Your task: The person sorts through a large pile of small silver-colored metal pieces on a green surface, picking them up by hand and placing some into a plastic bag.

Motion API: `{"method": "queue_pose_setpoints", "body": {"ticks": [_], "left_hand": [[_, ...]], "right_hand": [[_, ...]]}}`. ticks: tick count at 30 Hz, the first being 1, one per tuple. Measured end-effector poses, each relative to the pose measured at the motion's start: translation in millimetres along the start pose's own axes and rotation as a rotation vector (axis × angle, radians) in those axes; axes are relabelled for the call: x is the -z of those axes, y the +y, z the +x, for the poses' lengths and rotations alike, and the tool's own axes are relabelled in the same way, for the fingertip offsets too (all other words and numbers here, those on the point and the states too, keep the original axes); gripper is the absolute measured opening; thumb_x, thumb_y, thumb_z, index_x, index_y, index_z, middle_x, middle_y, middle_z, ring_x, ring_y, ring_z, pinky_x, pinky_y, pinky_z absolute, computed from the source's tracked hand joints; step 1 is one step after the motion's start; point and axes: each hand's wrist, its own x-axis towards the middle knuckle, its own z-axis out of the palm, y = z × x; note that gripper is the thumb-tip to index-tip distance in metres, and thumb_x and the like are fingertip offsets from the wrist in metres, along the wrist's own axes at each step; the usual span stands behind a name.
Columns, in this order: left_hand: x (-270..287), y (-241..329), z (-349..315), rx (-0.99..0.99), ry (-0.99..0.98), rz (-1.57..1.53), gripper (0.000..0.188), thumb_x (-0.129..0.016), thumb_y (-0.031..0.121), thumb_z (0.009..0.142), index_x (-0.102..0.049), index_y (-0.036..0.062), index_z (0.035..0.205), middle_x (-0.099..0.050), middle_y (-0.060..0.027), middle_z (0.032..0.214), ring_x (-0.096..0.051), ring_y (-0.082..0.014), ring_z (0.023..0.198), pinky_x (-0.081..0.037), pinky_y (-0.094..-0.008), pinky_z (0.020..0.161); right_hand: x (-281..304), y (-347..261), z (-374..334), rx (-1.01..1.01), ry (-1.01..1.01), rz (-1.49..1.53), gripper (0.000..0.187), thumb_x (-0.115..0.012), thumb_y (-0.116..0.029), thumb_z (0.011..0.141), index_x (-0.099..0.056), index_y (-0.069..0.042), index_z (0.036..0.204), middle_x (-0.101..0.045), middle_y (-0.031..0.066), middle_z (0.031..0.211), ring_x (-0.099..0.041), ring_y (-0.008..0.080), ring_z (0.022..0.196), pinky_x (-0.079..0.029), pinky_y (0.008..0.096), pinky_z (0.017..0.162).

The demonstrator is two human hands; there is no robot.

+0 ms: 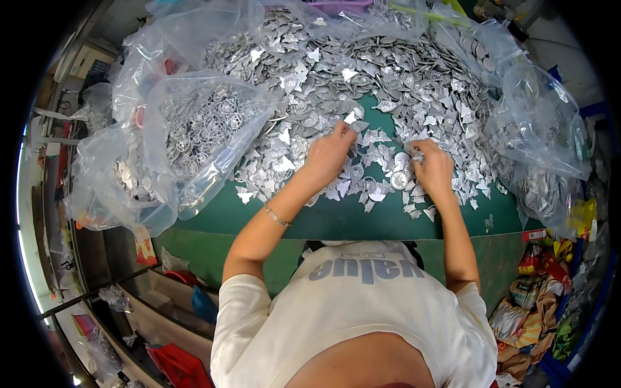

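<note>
Two bare hands work at the near edge of a large heap of small metal stampings (362,84) spread across a green table mat (336,220). Pieces in the heap are thin, silvery and dull-glossy: some are round discs with openwork, others are jagged, wing-like offcuts. Left hand (328,155) lies on the heap's near edge, fingers curled down and drawn together over the pieces; whether it grips one cannot be told. A thin metal bangle (276,216) circles that wrist. Right hand (432,169), just to the right along the same edge, has its fingertips pinched on a small silvery piece (418,155). A round embossed disc (398,179) lies on the mat just left of that hand. At the left of the heap, a clear, crinkled plastic bag (194,136) stands open, holding round openwork discs. At the heap's right side, another clear plastic bag (537,123) holds more metal parts. Below the mat's right corner, coloured foil wrappers (537,304) lie piled.
</note>
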Motion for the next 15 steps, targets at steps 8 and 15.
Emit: {"method": "queue_pose_setpoints", "body": {"ticks": [8,15], "left_hand": [[2.9,-15.4,-10.7,-0.09,0.212,-0.331,0.011,-0.062,0.002,0.074,-0.056,0.0037,0.083,-0.054,-0.0095,0.074,-0.057,-0.0272,0.065,-0.044,-0.0366,0.053],[11.6,-8.1,-19.1,0.498,-0.102,-1.993,0.02,-0.054,0.017,0.089,-0.053,0.0009,0.101,-0.05,-0.0027,0.079,-0.04,-0.0089,0.062,-0.032,-0.0194,0.047]], "right_hand": [[19.7,20.3,-10.7,-0.763,-0.074,2.082,0.024,-0.053,-0.015,0.086,-0.051,-0.007,0.109,-0.056,0.0106,0.09,-0.05,0.016,0.058,-0.039,0.0228,0.041],[6.9,25.0,-27.4,-0.703,-0.16,2.186,0.028,-0.049,-0.017,0.089,-0.048,-0.005,0.115,-0.045,0.005,0.082,-0.041,0.0143,0.059,-0.031,0.0222,0.039]]}}
